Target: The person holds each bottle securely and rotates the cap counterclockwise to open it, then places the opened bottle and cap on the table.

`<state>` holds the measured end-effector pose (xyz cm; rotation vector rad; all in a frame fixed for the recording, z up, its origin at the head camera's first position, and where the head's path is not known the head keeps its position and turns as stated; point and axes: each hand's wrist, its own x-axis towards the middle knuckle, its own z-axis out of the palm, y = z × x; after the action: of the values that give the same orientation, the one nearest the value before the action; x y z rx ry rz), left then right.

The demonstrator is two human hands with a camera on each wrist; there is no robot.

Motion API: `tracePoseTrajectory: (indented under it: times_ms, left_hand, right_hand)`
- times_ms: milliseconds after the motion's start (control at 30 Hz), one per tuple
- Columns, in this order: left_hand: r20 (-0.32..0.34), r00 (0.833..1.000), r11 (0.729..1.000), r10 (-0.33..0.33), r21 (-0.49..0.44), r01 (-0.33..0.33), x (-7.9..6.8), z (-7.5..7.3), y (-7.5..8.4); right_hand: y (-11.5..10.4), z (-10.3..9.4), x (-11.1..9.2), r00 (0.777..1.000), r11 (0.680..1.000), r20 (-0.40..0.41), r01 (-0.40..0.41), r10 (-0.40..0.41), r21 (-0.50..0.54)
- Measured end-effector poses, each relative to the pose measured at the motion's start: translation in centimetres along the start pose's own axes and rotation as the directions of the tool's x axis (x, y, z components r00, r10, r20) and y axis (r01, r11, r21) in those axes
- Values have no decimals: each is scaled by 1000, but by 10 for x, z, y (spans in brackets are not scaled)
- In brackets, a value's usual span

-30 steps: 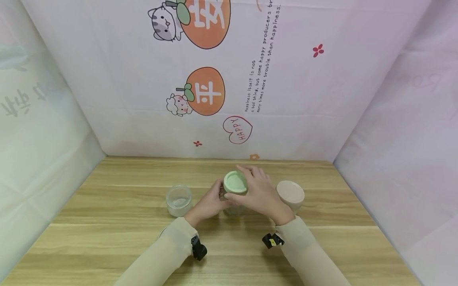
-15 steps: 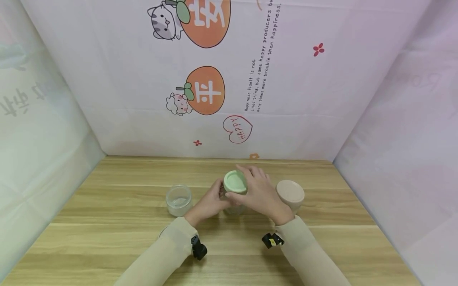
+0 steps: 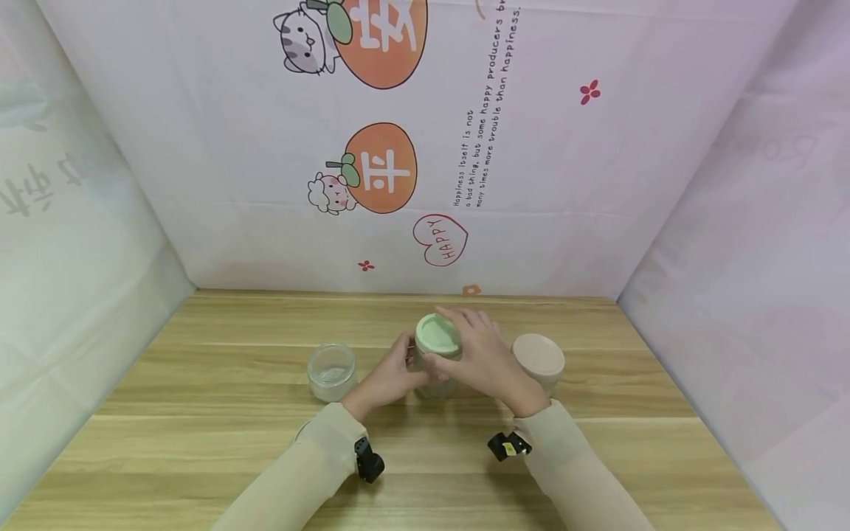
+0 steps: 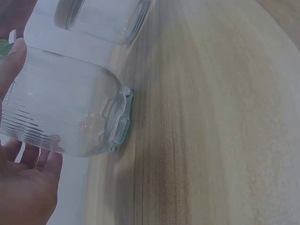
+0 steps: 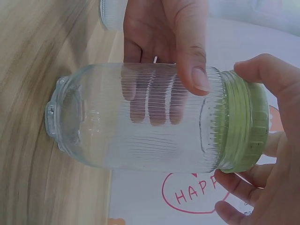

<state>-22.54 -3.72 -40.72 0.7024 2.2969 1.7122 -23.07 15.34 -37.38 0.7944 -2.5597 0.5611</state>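
A clear ribbed glass jar stands upright on the wooden table between my hands. On its mouth sits a green lid. My left hand grips the jar's body, its fingers showing through the glass in the right wrist view. My right hand grips the lid's edge, thumb on the near side and fingers round the far side. Through the glass in the right wrist view, lid threads show at the neck; whether the lid is tight I cannot tell.
A lidless glass jar stands to the left. At the right, near my right wrist, is a jar with a beige lid. Part of a round rim shows beside the left sleeve. Printed cloth walls enclose the table's back and sides.
My right hand and the green lid have shifted slightly, and the lid sits a little higher in the head view. The left hand keeps its hold on the jar.
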Motion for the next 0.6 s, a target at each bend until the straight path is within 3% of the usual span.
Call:
tracePoseTrajectory:
  times_ms: [400, 600]
  left_hand:
    - [-7, 999, 999, -48, -4, 48, -1, 1, 3]
    - [-16, 999, 999, -36, -4, 36, 0, 1, 2]
  right_hand:
    - [0, -6, -1, 999, 997, -29, 17, -15, 69]
    - [-3, -13, -4, 1000, 992, -19, 0, 3, 126]
